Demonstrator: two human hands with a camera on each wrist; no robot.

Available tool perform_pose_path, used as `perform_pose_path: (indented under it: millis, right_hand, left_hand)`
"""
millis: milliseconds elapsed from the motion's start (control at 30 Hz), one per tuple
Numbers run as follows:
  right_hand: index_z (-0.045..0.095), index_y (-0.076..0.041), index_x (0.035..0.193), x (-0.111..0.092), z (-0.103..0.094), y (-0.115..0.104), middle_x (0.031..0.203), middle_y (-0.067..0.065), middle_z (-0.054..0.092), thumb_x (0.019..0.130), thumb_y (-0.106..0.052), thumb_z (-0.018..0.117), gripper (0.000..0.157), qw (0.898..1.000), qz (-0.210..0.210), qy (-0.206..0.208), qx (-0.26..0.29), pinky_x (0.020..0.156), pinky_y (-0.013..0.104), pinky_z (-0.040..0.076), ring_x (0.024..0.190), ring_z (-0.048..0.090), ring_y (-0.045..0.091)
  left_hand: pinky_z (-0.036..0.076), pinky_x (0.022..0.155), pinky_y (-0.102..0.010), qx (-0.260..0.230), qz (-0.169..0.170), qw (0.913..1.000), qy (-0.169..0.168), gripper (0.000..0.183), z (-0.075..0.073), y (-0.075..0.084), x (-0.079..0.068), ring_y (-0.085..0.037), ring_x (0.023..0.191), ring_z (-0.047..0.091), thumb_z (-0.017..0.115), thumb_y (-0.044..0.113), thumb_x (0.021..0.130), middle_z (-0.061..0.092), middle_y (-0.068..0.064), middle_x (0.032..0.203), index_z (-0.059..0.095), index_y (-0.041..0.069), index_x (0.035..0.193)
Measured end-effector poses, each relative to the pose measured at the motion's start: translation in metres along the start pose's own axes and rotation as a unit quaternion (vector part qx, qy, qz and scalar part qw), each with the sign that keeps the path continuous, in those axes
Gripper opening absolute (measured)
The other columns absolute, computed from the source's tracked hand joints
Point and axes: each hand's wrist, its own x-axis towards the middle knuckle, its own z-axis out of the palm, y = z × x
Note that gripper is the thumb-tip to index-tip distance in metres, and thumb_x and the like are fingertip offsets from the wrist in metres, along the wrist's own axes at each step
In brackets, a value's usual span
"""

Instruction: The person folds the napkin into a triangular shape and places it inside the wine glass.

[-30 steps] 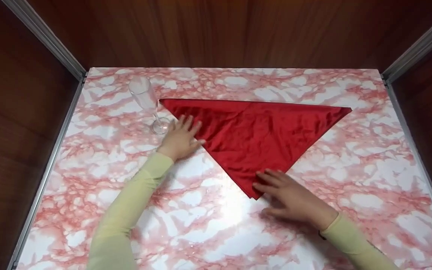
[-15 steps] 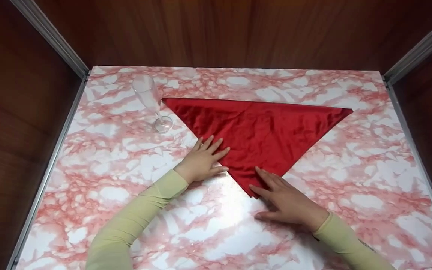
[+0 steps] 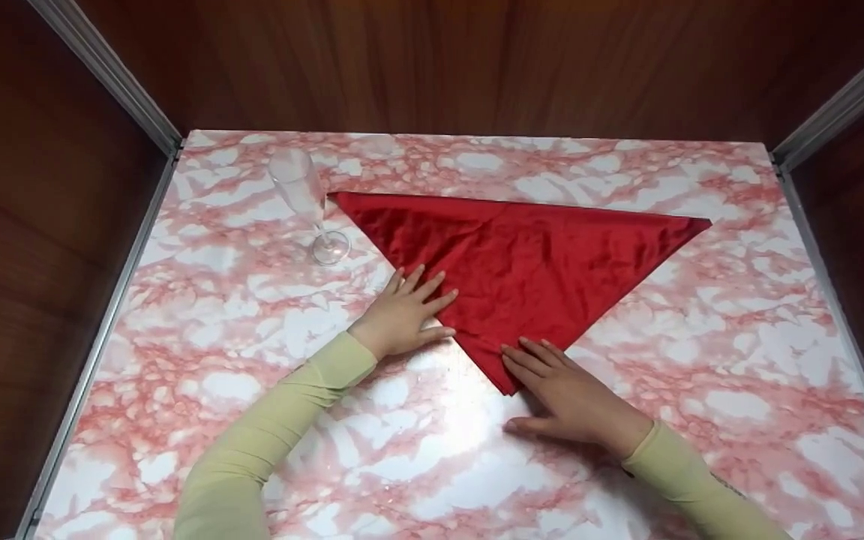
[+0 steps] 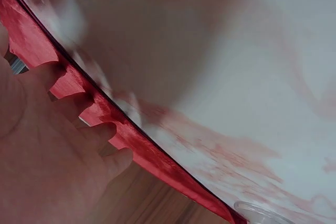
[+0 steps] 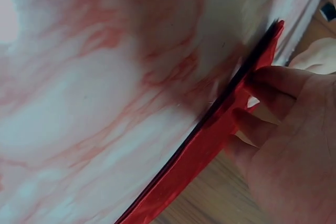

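A red satin cloth napkin [image 3: 522, 262], folded into a triangle, lies on the table with its long edge at the back and a corner toward the person. My left hand [image 3: 406, 311] rests with spread, straight fingers on the napkin's left edge. Over the lower right edge, close to the near corner, my right hand [image 3: 571, 397] lays its fingertips on the cloth, thumb held apart on the table side. In both wrist views, the fingers of the left hand [image 4: 63, 129] and the right hand [image 5: 283, 124] overlap the dark-hemmed red border.
A clear champagne flute [image 3: 298, 187] stands beside the napkin's left corner. The table [image 3: 732, 337] has a red-and-white marbled top. Brown wooden panels [image 3: 432, 67] with metal edging enclose it at the back and sides.
My left hand has slid from near the flute's base down and right along the napkin's left edge. The right hand's fingers have drawn closer together, and it shifted slightly.
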Motion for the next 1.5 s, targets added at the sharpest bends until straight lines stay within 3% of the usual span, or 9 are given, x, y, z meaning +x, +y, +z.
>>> perform_pose_path:
  millis: [233, 400, 600, 733, 867, 1100, 1300, 1500]
  right_hand:
    - [0.035, -0.007, 0.148, 0.005, -0.005, 0.009, 0.155, 0.008, 0.027, 0.088, -0.056, 0.059, 0.081, 0.999, -0.015, 0.018, 0.022, 0.113, 0.050, 0.016, 0.141, 0.019, 0.034]
    - [0.037, -0.011, 0.148, 0.011, -0.012, 0.025, 0.154, 0.011, 0.028, 0.090, -0.047, 0.062, 0.073, 0.998, 0.014, 0.048, 0.031, 0.112, 0.051, 0.018, 0.140, 0.021, 0.038]
    - [0.034, -0.014, 0.149, 0.016, -0.013, 0.038, 0.156, 0.012, 0.021, 0.090, -0.050, 0.061, 0.074, 0.998, 0.057, 0.018, 0.032, 0.111, 0.054, 0.017, 0.141, 0.016, 0.039]
    - [0.033, -0.015, 0.150, 0.021, -0.017, 0.041, 0.157, 0.012, 0.017, 0.088, -0.049, 0.064, 0.077, 0.996, 0.075, -0.001, 0.040, 0.110, 0.055, 0.020, 0.142, 0.013, 0.038]
    - [0.029, -0.019, 0.151, 0.038, -0.025, 0.046, 0.158, 0.010, 0.013, 0.089, -0.050, 0.061, 0.077, 0.995, 0.094, -0.011, 0.041, 0.110, 0.055, 0.022, 0.142, 0.011, 0.037]
    - [0.028, -0.012, 0.151, 0.090, -0.035, 0.075, 0.157, 0.016, 0.014, 0.095, -0.045, 0.055, 0.070, 0.995, 0.100, -0.002, 0.002, 0.110, 0.058, 0.017, 0.140, 0.013, 0.043]
    - [0.024, -0.011, 0.152, 0.124, -0.043, 0.108, 0.157, 0.017, 0.011, 0.097, -0.045, 0.050, 0.070, 0.990, 0.141, 0.005, -0.012, 0.112, 0.057, 0.010, 0.140, 0.008, 0.045]
    - [0.021, -0.012, 0.153, 0.126, -0.050, 0.138, 0.158, 0.017, 0.007, 0.097, -0.049, 0.046, 0.071, 0.985, 0.175, -0.002, -0.007, 0.112, 0.056, 0.006, 0.141, 0.003, 0.044]
  left_hand:
    - [0.001, 0.113, -0.054, 0.012, -0.003, 0.9999, 0.003, 0.072, -0.001, -0.008, 0.005, -0.035, 0.144, 0.006, 0.029, 0.069, 0.092, 0.016, -0.006, 0.158, 0.027, 0.028, 0.151]
    - [0.002, 0.113, -0.054, 0.022, -0.013, 0.9996, 0.008, 0.074, -0.001, -0.010, 0.006, -0.035, 0.144, 0.007, 0.029, 0.070, 0.092, 0.016, -0.007, 0.158, 0.026, 0.027, 0.152]
    - [0.001, 0.114, -0.052, -0.010, -0.011, 0.9999, 0.004, 0.076, 0.002, -0.006, 0.006, -0.035, 0.144, 0.005, 0.033, 0.069, 0.092, 0.012, -0.012, 0.158, 0.024, 0.024, 0.153]
    - [0.002, 0.114, -0.050, -0.004, -0.019, 0.9998, 0.007, 0.070, 0.002, -0.003, 0.010, -0.034, 0.144, 0.004, 0.032, 0.064, 0.095, 0.008, -0.013, 0.158, 0.022, 0.025, 0.153]
    - [0.003, 0.114, -0.050, 0.022, -0.022, 0.9994, 0.014, 0.061, -0.001, 0.003, 0.028, -0.033, 0.144, 0.003, 0.029, 0.055, 0.100, 0.003, -0.013, 0.159, 0.018, 0.027, 0.154]
    - [0.000, 0.114, -0.052, 0.037, -0.033, 0.9988, 0.000, 0.062, -0.008, 0.013, 0.077, -0.033, 0.144, -0.003, 0.026, 0.051, 0.102, -0.005, -0.011, 0.159, 0.005, 0.026, 0.155]
    - [-0.001, 0.113, -0.054, 0.016, -0.104, 0.9944, 0.002, 0.064, -0.014, -0.017, 0.107, -0.034, 0.143, -0.008, 0.023, 0.055, 0.100, -0.009, -0.010, 0.159, 0.000, 0.029, 0.154]
    - [-0.002, 0.111, -0.059, -0.033, -0.179, 0.9833, -0.004, 0.072, -0.021, -0.054, 0.111, -0.038, 0.142, -0.011, 0.023, 0.065, 0.095, -0.011, -0.010, 0.159, -0.002, 0.031, 0.154]
